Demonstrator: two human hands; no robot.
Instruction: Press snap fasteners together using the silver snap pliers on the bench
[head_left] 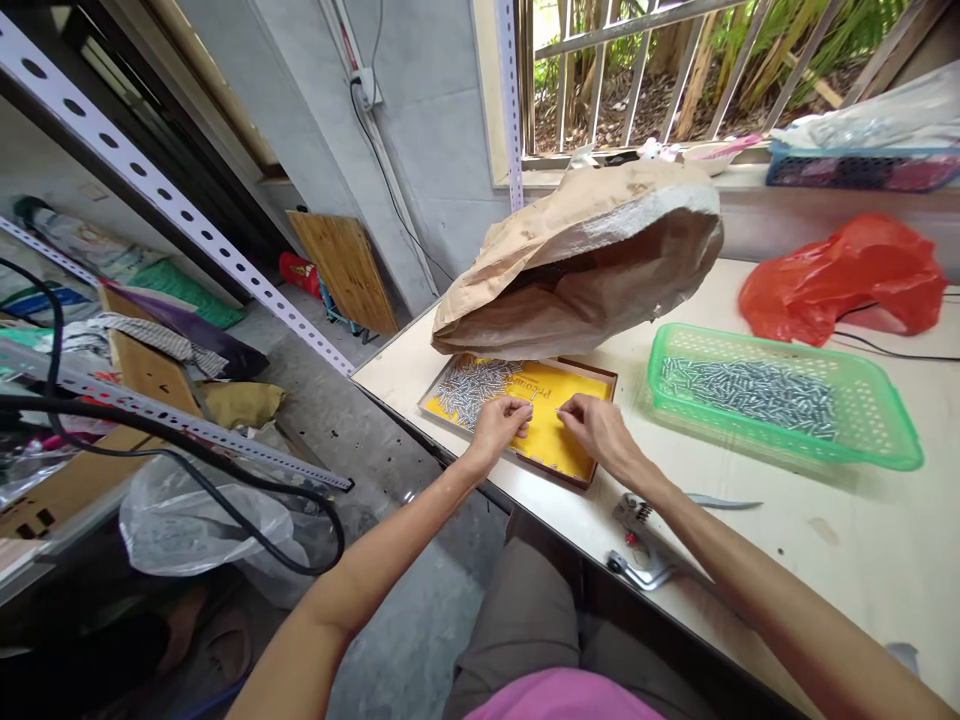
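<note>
Both of my hands are over a shallow brown-edged tray (604,390) with a yellow bottom. My left hand (501,428) is pinched near the tray's middle; a tiny light bit shows at its fingertips, too small to name. A short gap away, my right hand (596,430) is also pinched, with another tiny pale bit at the fingertips. Small silvery metal pieces (472,390) lie heaped in the tray's left part. Behind, a large crumpled brown paper bag (555,230) overhangs the tray's far edge, its mouth facing me.
On the right, a green plastic basket (877,430) holds many similar metal pieces. Beyond it lies a red plastic bag (840,280). A metal clamp-like device (641,560) and a thin grey tool (724,502) lie near my right forearm. A perforated metal bar (225,250) slants across the left.
</note>
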